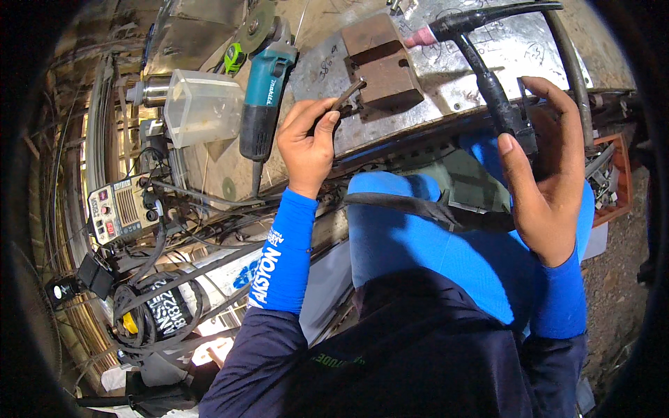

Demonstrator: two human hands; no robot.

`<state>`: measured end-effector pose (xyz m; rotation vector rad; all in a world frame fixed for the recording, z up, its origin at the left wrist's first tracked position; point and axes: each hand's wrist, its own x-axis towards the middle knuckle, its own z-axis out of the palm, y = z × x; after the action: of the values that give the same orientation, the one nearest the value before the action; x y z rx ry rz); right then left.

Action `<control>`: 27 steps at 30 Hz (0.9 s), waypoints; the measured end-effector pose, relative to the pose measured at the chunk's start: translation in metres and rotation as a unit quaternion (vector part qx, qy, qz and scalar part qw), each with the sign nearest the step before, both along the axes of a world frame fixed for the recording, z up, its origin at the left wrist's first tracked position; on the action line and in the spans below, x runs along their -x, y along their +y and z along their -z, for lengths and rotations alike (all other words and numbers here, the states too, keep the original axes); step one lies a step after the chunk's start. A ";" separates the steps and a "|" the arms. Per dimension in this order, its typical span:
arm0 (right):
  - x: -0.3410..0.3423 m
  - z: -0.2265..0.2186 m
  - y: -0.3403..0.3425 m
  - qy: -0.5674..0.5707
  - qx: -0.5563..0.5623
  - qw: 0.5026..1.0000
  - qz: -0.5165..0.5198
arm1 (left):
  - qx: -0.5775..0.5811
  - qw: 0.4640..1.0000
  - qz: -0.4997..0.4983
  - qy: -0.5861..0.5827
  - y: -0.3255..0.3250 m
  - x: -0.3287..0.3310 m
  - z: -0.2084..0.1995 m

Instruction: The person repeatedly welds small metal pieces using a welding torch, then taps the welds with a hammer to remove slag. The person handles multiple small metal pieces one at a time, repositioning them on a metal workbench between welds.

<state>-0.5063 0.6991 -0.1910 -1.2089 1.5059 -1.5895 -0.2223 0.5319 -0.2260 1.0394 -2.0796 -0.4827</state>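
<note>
My left hand (308,139) pinches a short dark metal rod (348,95), whose far end meets the side of a rusty steel block (382,61) on the metal workbench (488,52). My right hand (547,164) is wrapped round the black handle of a welding torch (488,76). The torch's pink nozzle (420,38) points at the block's top right edge. Both forearms wear blue sleeves.
A teal angle grinder (263,90) lies left of the block, beside a clear plastic tub (202,108) and a tape measure (234,57). A small welding machine (120,209) and a gas cylinder (202,289) stand low on the left amid cables. An orange crate (613,184) of parts is at right.
</note>
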 end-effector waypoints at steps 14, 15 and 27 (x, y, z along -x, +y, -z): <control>-0.001 -0.006 -0.020 0.102 0.047 0.990 -0.089 | -0.001 1.000 -0.001 0.001 -0.001 0.000 0.001; -0.002 -0.009 -0.020 0.102 0.041 0.990 -0.090 | 0.000 1.000 0.002 0.001 -0.001 0.000 0.001; -0.001 -0.009 -0.021 0.140 0.052 0.985 -0.088 | 0.042 0.997 -0.023 -0.054 -0.005 -0.011 0.010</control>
<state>-0.5054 0.6781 -0.1823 -1.6336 1.4498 -1.4405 -0.2114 0.5266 -0.2362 1.0826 -2.1448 -0.3190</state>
